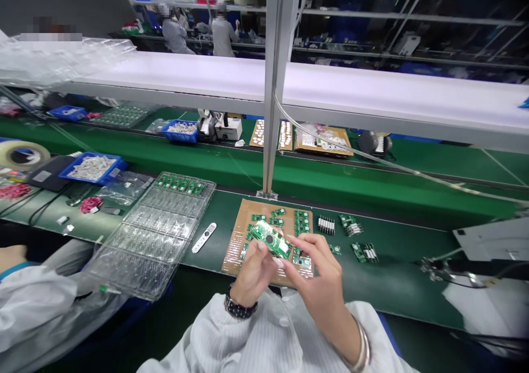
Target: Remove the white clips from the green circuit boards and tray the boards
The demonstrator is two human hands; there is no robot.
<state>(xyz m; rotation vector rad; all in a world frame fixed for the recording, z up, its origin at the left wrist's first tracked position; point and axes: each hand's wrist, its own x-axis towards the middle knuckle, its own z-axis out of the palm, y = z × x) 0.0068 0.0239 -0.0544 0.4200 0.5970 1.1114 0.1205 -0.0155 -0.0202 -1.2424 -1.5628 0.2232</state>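
A: What's being held up there?

B: One green circuit board (pixel 270 239), lifted just above a cardboard sheet (pixel 235 246). The left hand (pixel 254 274) pinches it from below with the thumb on top, and the right hand (pixel 318 274) closes narrowly on its other end, so both are holding it.

A: And the step in hand?

B: It seems to be close handling of this single board, turned face up between the fingers. More small boards (pixel 301 224) lie on the sheet, and others sit in the pockets of a clear plastic tray (pixel 152 235) just to the left.

A: What would the next move call for?

B: Freeing the board means loosening both grips, and the sheet right below is the nearest surface. The tray and sheet both rest on the green table (pixel 405 252).

A: How does the board look?

B: It's rectangular and green, with a dark round mark near the middle. Fingers cover its edges and the picture is soft there, so I can't be sure of the finer parts.
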